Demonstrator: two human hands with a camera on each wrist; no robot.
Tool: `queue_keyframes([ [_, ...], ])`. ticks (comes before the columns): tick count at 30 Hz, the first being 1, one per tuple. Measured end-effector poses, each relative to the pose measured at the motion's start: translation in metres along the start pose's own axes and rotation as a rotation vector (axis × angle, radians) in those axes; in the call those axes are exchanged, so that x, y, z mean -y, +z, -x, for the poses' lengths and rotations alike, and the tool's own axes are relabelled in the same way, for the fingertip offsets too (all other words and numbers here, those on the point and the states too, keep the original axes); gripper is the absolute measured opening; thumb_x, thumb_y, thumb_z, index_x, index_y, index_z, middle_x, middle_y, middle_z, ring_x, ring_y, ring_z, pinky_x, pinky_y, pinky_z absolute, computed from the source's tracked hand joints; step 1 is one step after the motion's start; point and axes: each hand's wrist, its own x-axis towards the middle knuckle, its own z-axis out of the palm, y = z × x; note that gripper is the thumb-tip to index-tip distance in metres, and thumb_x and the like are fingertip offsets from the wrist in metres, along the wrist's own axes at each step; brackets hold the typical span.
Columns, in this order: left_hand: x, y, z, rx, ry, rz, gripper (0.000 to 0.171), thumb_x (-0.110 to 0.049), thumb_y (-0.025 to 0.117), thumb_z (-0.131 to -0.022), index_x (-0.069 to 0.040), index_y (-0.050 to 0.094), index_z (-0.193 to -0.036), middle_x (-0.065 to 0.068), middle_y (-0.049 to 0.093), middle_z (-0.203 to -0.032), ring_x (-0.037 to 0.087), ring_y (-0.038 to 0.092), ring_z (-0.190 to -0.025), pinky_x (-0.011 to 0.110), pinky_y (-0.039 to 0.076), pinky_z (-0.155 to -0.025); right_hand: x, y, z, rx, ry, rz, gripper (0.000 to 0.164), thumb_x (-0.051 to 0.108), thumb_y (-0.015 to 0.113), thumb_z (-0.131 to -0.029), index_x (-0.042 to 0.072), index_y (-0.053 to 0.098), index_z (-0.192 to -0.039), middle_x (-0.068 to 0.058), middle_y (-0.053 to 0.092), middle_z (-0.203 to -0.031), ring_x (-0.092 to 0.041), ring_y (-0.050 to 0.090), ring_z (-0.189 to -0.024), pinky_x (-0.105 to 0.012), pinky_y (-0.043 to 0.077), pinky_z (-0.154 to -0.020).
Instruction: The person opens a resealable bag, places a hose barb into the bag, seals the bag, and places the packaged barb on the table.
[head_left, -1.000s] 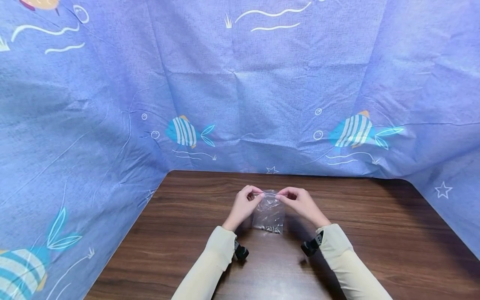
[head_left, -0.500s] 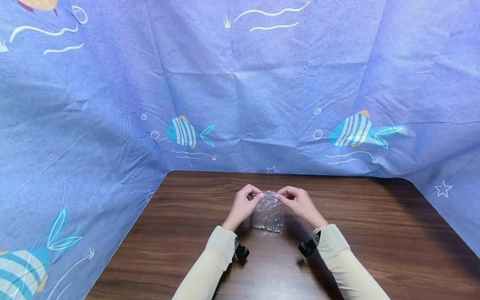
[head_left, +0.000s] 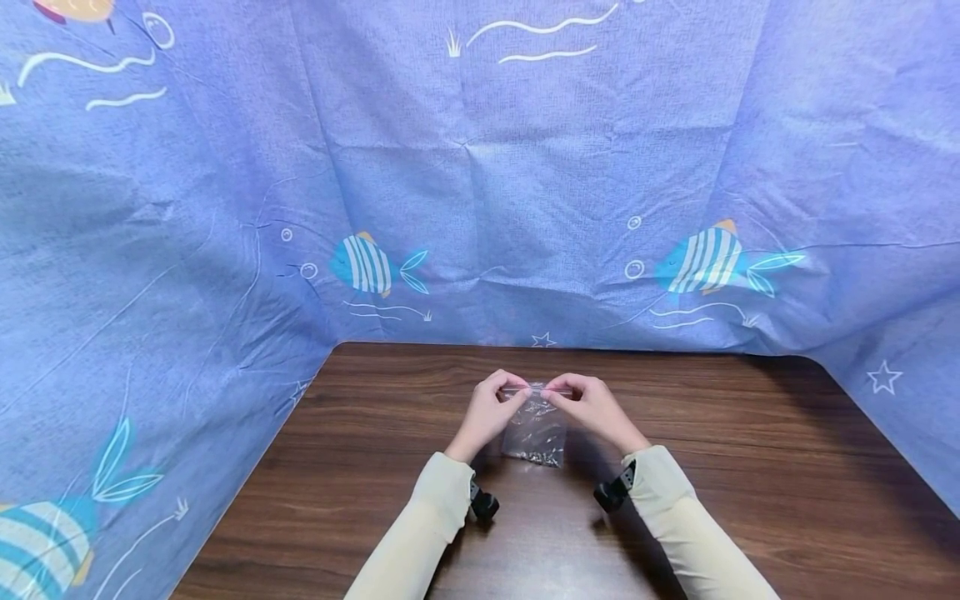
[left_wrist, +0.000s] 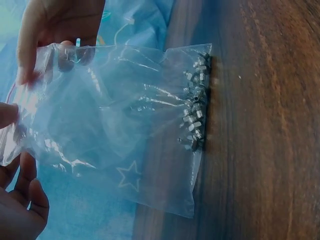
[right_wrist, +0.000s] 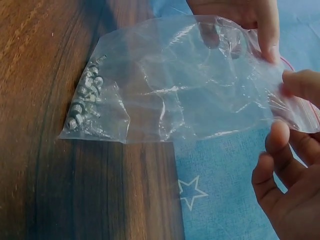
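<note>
A clear zip bag hangs upright between the two hands, with small silvery metal hardware pieces gathered along its bottom edge. My left hand pinches the top strip near the left corner, thumb towards me. On the other side, my right hand pinches the same strip, its thumb and forefinger close to the left hand's fingertips. A red line runs by the bag's mouth in the right wrist view. The remaining fingers of both hands are loosely curled behind the bag.
A dark brown wooden table lies beneath the hands. Blue cloth printed with fish and stars encloses it at the back and both sides. Black wrist cameras sit under the cream sleeves.
My right hand has slid left along the bag's top strip, closer to my left hand. The bag has shifted slightly left, while my left hand has barely moved.
</note>
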Motion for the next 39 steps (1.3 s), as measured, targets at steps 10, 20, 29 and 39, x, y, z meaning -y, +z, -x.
queue_keyframes([
  [10, 0.001, 0.002, 0.0, -0.014, 0.022, -0.024, 0.007, -0.01, 0.068, -0.087, -0.003, 0.07, -0.087, 0.009, 0.067, -0.087, 0.004, 0.051, -0.068, 0.015, 0.042, -0.061, 0.001, 0.006, -0.002, -0.03, 0.022, -0.001, 0.009, 0.015, 0.072, -0.086, 0.005, 0.07, -0.087, -0.005, 0.068, -0.077, -0.001, 0.052, -0.064, -0.018, 0.045, -0.06],
  [20, -0.004, 0.0, 0.001, -0.005, 0.011, 0.017, 0.008, -0.006, 0.067, -0.087, 0.0, 0.071, -0.089, 0.014, 0.068, -0.088, 0.011, 0.051, -0.069, 0.014, 0.039, -0.06, 0.003, 0.007, -0.002, -0.031, 0.058, -0.004, 0.013, 0.02, 0.073, -0.085, 0.007, 0.07, -0.084, -0.004, 0.069, -0.077, -0.002, 0.055, -0.065, -0.02, 0.047, -0.062],
  [29, 0.002, 0.0, -0.001, 0.022, 0.029, -0.016, 0.009, -0.01, 0.067, -0.087, -0.004, 0.073, -0.091, 0.007, 0.068, -0.086, 0.003, 0.051, -0.07, 0.017, 0.042, -0.063, 0.002, 0.01, -0.005, -0.096, -0.002, 0.044, 0.01, 0.014, 0.075, -0.082, 0.005, 0.069, -0.08, -0.005, 0.071, -0.076, 0.001, 0.058, -0.069, -0.019, 0.051, -0.068],
  [39, 0.006, -0.002, -0.003, 0.014, 0.072, -0.046, 0.009, -0.014, 0.07, -0.086, -0.006, 0.075, -0.088, 0.005, 0.068, -0.082, 0.005, 0.051, -0.072, 0.018, 0.042, -0.063, 0.003, 0.009, -0.007, -0.124, -0.044, 0.113, 0.012, 0.014, 0.077, -0.08, 0.006, 0.07, -0.078, -0.004, 0.071, -0.074, 0.0, 0.059, -0.067, -0.02, 0.051, -0.065],
])
